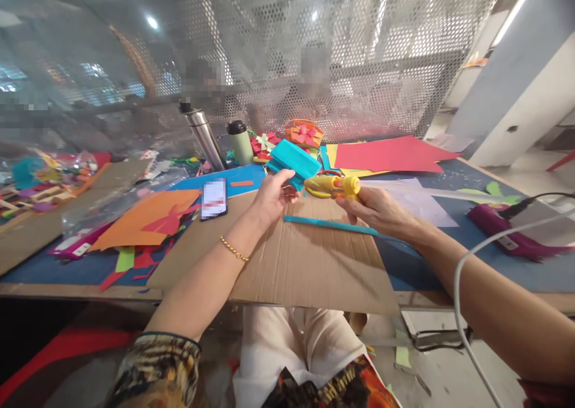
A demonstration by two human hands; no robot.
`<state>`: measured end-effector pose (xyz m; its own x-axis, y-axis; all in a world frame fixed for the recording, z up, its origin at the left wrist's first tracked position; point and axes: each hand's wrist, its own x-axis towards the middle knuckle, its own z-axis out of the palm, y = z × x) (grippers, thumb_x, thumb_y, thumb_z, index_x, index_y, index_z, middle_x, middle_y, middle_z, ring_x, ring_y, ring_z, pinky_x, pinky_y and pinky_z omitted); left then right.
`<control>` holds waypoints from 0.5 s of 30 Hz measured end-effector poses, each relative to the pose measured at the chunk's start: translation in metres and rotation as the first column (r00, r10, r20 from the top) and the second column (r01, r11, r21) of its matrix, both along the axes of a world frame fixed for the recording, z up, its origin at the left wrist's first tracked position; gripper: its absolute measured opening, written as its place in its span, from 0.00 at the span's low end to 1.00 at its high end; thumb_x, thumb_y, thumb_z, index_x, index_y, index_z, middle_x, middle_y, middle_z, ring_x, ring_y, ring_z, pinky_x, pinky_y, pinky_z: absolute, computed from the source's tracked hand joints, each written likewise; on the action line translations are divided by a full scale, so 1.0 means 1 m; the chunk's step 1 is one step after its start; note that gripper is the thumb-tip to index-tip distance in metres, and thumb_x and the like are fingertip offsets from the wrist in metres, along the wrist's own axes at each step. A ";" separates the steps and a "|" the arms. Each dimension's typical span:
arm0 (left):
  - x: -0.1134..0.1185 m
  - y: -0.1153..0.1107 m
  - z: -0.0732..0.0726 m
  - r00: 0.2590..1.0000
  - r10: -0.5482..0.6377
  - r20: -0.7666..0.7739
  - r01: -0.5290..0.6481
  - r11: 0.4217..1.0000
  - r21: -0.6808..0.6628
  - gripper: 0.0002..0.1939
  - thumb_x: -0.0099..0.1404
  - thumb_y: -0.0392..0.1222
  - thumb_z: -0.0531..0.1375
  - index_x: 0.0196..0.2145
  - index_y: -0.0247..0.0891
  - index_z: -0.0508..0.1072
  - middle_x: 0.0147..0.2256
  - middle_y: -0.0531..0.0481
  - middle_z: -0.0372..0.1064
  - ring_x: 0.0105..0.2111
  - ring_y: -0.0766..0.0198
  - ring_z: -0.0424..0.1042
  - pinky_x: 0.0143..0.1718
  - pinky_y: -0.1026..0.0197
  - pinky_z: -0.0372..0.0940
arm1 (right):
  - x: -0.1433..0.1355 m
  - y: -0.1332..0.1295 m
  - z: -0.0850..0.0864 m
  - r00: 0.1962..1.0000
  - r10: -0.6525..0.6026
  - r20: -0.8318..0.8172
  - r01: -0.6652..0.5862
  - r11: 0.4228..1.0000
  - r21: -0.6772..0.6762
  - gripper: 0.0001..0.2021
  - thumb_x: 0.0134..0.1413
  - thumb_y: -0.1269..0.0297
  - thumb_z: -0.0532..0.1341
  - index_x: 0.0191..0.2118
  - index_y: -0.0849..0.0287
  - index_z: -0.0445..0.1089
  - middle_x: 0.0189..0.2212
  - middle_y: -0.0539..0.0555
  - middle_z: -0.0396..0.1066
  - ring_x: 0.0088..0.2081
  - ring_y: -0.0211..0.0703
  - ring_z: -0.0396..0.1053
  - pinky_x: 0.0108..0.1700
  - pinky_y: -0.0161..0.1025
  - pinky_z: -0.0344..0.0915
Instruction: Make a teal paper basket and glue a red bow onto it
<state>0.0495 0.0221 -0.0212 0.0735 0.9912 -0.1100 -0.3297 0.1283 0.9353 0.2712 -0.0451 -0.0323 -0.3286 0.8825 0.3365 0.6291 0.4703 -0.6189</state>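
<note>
My left hand (275, 197) is closed on the lower edge of a turquoise folded paper piece (294, 162), lifted above the cardboard sheet (269, 264). Gripped in my right hand (375, 207) is a yellow hot glue gun (335, 186). Its nozzle points left at the turquoise piece; I cannot tell whether the two touch. A long translucent glue stick (413, 190) reaches right from behind the gun. Beneath both hands, a narrow turquoise paper strip (330, 224) lies across the cardboard.
A phone (214, 198) and orange paper (150, 219) lie left. Behind stand a steel flask (205, 138), a green bottle (240, 143) and an orange paper basket (304, 133). Red paper (390, 154) is back right. A white cable (460, 300) loops past my right forearm, near a magenta device (512, 231).
</note>
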 end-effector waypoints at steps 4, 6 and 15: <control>0.000 -0.001 0.001 1.000 -0.013 0.003 0.013 1.000 -0.002 0.08 0.63 0.35 0.64 0.27 0.38 0.69 0.19 0.55 0.68 0.17 0.68 0.68 0.20 0.64 0.57 | 0.000 0.001 0.000 1.000 -0.010 -0.016 0.010 1.000 -0.005 0.24 0.67 0.42 0.55 0.25 0.53 0.65 0.17 0.48 0.65 0.20 0.37 0.60 0.24 0.37 0.57; 0.001 -0.002 0.002 1.000 -0.009 -0.002 0.009 1.000 -0.004 0.10 0.64 0.35 0.63 0.26 0.38 0.68 0.18 0.55 0.67 0.16 0.67 0.68 0.19 0.64 0.56 | -0.001 0.000 0.001 1.000 -0.020 -0.004 0.020 1.000 -0.023 0.22 0.67 0.43 0.55 0.28 0.54 0.67 0.18 0.48 0.66 0.20 0.38 0.62 0.26 0.38 0.59; 0.005 -0.008 0.006 1.000 -0.014 -0.010 0.014 1.000 -0.002 0.12 0.67 0.33 0.61 0.26 0.39 0.67 0.16 0.57 0.62 0.16 0.67 0.68 0.19 0.64 0.56 | -0.004 -0.001 0.003 0.999 -0.047 0.023 0.048 0.999 -0.011 0.21 0.67 0.46 0.54 0.26 0.52 0.63 0.16 0.47 0.64 0.19 0.38 0.62 0.26 0.37 0.58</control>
